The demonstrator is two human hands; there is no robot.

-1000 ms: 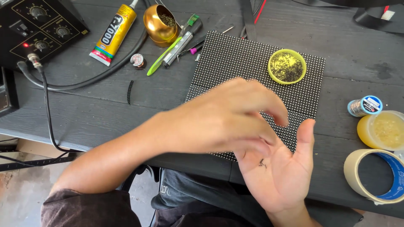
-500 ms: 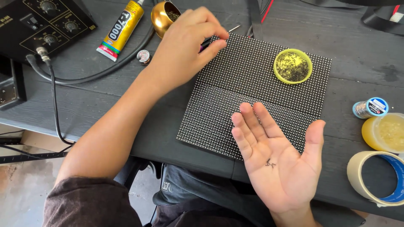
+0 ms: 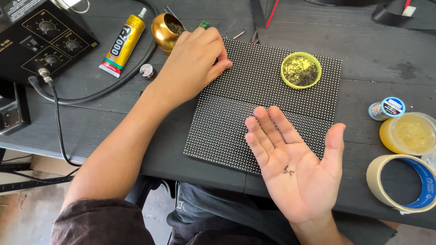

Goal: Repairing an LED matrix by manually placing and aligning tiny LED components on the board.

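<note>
Hidden: the left hand (image 3: 193, 61) lies knuckles up at the panel's 10 o'clock corner; its fingertips curl under, so whether it grips anything cannot be told. A green tool tip (image 3: 204, 23) shows just past the fingers; the rest is covered.
Cut off: the black control box (image 3: 43, 38) at the table's 10 o'clock edge; the tape roll (image 3: 402, 183) at 4 o'clock, partly out of frame.
Hard to make out: tiny dark metal bits (image 3: 288, 171) on the right palm; the count is uncertain, two or three.
Right hand: (image 3: 297, 163) open flat, palm up, fingers spread wide, clasping nothing; the bits rest loose at its centre, over the panel's 5 o'clock edge.
Dotted panel: (image 3: 236, 120) one, black, flat on the dark table (image 3: 377, 50).
Yellow dish: (image 3: 300, 70) one, on the panel at 1 o'clock, full of fine scraps.
Gold cup: (image 3: 165, 31) one, just beside the left hand at 11 o'clock.
Glue tube: (image 3: 122, 43) one, yellow.
Solder spool: (image 3: 386, 108) one, at 3 o'clock.
Amber jar: (image 3: 411, 133) one, touching the tape roll.
</note>
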